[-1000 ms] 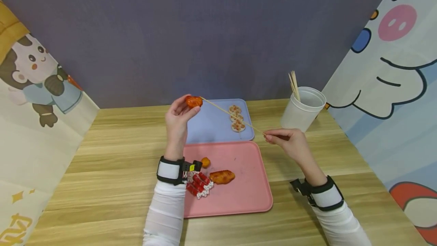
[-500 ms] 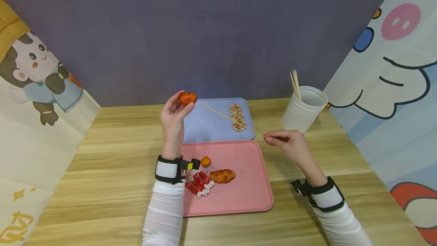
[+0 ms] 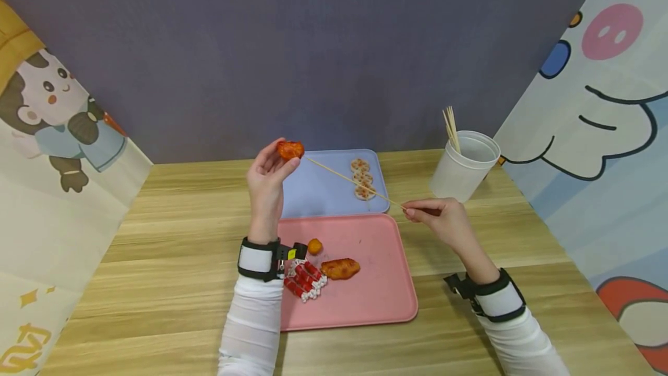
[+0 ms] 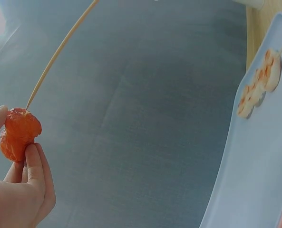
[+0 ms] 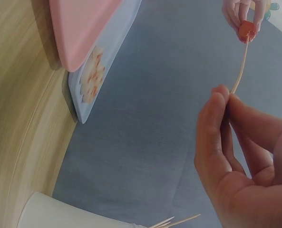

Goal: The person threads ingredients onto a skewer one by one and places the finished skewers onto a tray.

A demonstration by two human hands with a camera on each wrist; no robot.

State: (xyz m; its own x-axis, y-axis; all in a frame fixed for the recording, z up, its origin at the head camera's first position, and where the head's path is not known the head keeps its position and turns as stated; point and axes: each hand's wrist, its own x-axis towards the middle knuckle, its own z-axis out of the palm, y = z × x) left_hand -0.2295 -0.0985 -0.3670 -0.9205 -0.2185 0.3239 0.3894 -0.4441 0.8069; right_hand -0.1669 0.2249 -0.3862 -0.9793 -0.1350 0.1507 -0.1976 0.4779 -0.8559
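My left hand pinches a glossy orange-red piece of food, like glazed meat, between thumb and fingers above the blue tray. A thin bamboo skewer slants between my hands, its far tip right at the surface of that piece, as the left wrist view shows. My right hand pinches the skewer's other end between thumb and fingertips, over the table right of the trays. In the right wrist view the skewer bows slightly along its length.
On the pink tray lie a browned wing-like piece, a small orange ball and several red-and-white sticks. Behind it, the blue tray bears skewered lotus-like slices. A white bucket holds several skewers.
My left hand first moved left with the orange-red piece, leaving a gap to the skewer tip, then came slightly back right to meet it. The right hand has stayed nearly still.
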